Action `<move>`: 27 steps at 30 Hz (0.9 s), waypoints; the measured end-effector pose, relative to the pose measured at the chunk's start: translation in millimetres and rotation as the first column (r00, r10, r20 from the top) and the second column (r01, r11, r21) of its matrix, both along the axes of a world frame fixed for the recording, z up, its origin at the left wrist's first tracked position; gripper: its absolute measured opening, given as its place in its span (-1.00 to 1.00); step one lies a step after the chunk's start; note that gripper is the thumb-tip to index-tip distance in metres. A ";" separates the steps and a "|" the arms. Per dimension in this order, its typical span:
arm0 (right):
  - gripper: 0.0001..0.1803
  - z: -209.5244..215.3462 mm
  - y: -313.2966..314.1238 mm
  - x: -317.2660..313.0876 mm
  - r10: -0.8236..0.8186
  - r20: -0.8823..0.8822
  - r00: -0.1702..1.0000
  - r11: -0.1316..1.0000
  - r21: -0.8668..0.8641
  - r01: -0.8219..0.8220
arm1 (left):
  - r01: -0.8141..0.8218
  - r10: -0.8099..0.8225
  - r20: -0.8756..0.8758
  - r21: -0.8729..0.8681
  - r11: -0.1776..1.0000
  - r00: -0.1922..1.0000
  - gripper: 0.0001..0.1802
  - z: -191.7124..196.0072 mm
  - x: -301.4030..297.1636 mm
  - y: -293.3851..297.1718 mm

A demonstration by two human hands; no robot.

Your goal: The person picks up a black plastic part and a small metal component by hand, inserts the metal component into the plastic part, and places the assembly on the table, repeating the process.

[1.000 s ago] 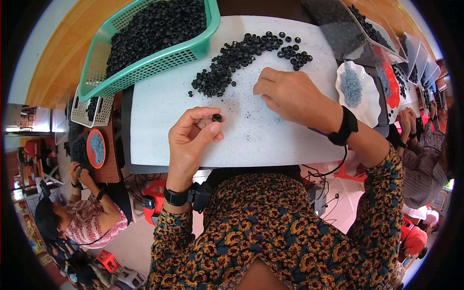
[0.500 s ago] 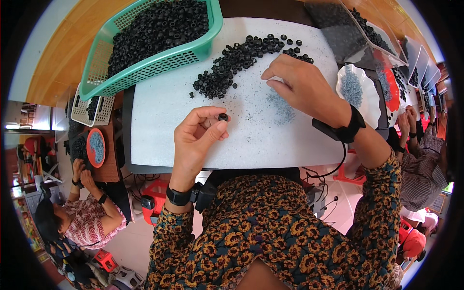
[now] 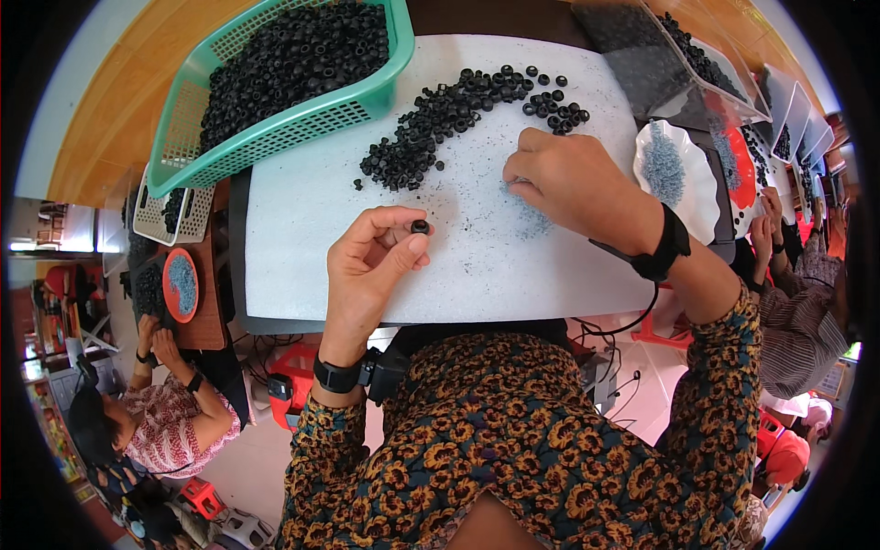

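Between the thumb and index finger of my left hand (image 3: 365,266) is a small black ring-shaped part (image 3: 420,226), its round opening facing up. My right hand (image 3: 582,183) hovers low over a loose scatter of tiny grey-blue pieces (image 3: 524,218) on the white mat (image 3: 321,289). Its thumb and fingertips are drawn together at the left edge of that scatter, and whatever lies between them is hidden. Beyond both hands, a long heap of black ring-shaped parts (image 3: 403,156) spreads across the mat, with a smaller cluster of them (image 3: 557,115) just past my right hand.
A green basket (image 3: 275,156) full of black parts stands at the far left. To the right sit a white scalloped plate (image 3: 701,197) of grey-blue pieces and a clear bin (image 3: 683,69) with black parts. Other people work at both sides; an orange plate (image 3: 181,298) lies at the left.
My right hand has come down and nearer to the grey-blue pieces, and its spread thumb and fingers have drawn together. My left hand keeps the black part in nearly the same place.
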State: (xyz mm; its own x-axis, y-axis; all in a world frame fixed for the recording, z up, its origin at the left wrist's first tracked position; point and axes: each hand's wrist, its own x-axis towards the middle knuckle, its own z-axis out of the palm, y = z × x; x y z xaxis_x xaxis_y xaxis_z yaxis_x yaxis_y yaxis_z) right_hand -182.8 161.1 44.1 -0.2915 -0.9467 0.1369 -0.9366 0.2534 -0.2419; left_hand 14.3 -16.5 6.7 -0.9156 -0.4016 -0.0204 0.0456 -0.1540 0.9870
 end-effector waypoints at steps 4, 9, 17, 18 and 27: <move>-0.90 -1.4 -1.2 5.9 0.016 -0.004 1.000 1.000 -0.016 -0.016 | 0.019 -0.019 -0.009 -0.004 1.000 1.000 -0.74 1.6 -0.1 0.2; -0.84 -11.4 -5.0 8.7 0.062 0.016 0.998 0.996 -0.058 -0.061 | 0.043 -0.044 0.031 0.022 0.999 0.999 -0.74 8.4 -8.4 4.9; -0.80 7.0 -8.3 11.3 -0.011 0.708 0.706 0.986 -0.108 0.124 | 0.014 -0.015 -0.023 -0.037 0.999 1.000 -0.78 13.2 -21.4 9.3; -0.80 10.7 -8.9 11.8 -0.004 0.707 0.707 0.987 -0.109 0.115 | 0.029 -0.031 -0.031 -0.067 0.997 0.999 -0.78 13.5 -23.2 8.8; -0.69 11.5 -5.8 12.5 -0.032 0.999 -0.040 0.969 0.041 0.242 | -0.078 -0.034 -0.211 -0.503 0.861 0.977 -0.74 14.9 -44.6 21.0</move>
